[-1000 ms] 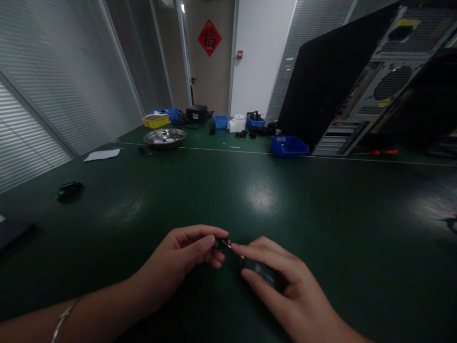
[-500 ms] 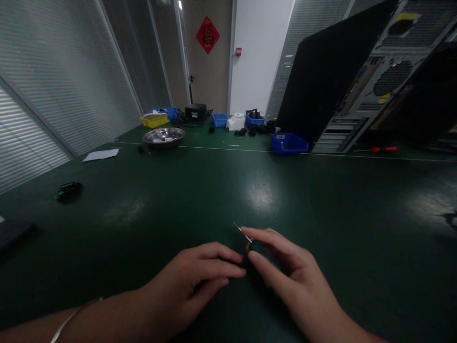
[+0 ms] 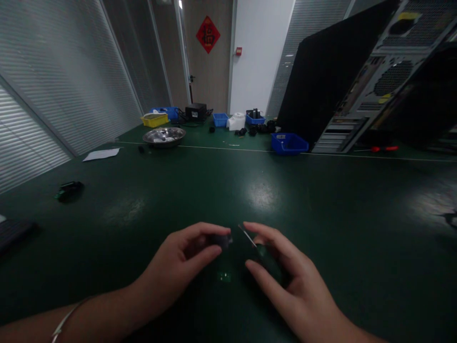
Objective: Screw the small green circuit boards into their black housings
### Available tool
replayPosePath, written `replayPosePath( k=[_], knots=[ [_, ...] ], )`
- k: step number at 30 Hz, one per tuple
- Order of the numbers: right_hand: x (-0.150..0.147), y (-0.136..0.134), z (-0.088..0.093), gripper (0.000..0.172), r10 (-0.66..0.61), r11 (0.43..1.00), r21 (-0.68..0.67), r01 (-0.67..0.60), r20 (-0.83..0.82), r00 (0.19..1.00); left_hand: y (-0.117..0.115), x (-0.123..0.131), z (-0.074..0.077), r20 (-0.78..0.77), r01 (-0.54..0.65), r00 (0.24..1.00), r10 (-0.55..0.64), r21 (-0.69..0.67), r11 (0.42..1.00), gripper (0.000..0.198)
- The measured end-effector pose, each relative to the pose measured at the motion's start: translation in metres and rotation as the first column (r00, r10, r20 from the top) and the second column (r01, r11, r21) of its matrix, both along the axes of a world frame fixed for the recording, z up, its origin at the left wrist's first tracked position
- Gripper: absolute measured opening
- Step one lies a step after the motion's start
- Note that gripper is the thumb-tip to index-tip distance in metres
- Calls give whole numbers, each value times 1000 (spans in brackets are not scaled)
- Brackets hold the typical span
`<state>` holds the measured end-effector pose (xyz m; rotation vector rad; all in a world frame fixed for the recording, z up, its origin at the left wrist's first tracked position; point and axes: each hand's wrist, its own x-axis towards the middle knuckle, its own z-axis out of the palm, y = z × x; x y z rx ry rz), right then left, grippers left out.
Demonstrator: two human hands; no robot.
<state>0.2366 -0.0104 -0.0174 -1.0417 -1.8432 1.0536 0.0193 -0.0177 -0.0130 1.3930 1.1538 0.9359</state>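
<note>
Green-handled screwdriver (image 3: 267, 262) slants in the right hand (image 3: 300, 281), over the table (image 3: 200, 190), its shaft pointing forward and left. Right fingers curl round the handle, index outstretched; the left hand (image 3: 174, 259) pinches a small dark part (image 3: 221, 241) near the tip.

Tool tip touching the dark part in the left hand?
Apart. Head view: green table shows between the tool tip and the dark part.
</note>
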Motion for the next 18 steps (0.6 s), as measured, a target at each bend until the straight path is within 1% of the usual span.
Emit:
replayPosePath(
  k=[1,3,5,7,9,11,15,18],
  knots=[
    [0,-1,0,39,59,997,52,-61,42,997,2,0,0,63,-47,997,51,-66,997,21],
    [1,-3,1,36,198,970,104,-218,173,965,6,1,1,167,-81,981,103,-137,987,19],
    [0,-3,2,37,307,935,72,-347,322,896,7,2,0,216,-60,972,92,-149,987,17],
    [-2,-2,3,44,346,913,40,-406,454,821,6,3,1,203,-23,978,51,-137,990,16],
    [-4,-1,2,51,353,895,39,-444,545,760,5,4,1,188,3,982,22,-133,991,16],
    [-5,-1,1,49,341,887,59,-457,583,737,4,4,2,205,37,979,-8,-138,990,19],
    [-4,-3,-1,36,288,904,111,-412,553,781,3,4,1,218,86,974,-58,-122,989,24],
    [-2,-4,-1,33,266,908,144,-394,528,806,1,5,0,209,73,977,-47,-120,990,28]
  ],
)
